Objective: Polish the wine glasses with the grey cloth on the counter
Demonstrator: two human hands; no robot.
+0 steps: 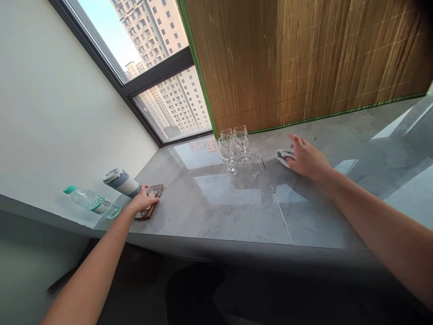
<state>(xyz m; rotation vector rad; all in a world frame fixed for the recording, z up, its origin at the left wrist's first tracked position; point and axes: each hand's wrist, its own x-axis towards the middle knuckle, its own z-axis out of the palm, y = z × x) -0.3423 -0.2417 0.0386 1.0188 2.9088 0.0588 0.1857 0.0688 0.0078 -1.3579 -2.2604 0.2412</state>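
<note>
My left hand (140, 201) lies across a phone (154, 193) in a brown-edged case on the grey stone sill. Its thumb reaches over the phone's right side, and its fingers are at the left side, close to the blue-and-cream lidded cup (124, 183). At the right, my right hand (307, 159) presses a folded whitish cloth (283, 157) against the sill, with one finger stretched out past it. Between the hands, several clear stemmed glasses (232, 146) stand upright in a tight cluster near the window corner.
A clear plastic bottle (93, 201) with a green cap stands by the left wall, beside the cup. Behind the glasses hangs a brown bamboo blind (291, 63) with green edging. The sill (209, 221) ends at a front edge above a dark area.
</note>
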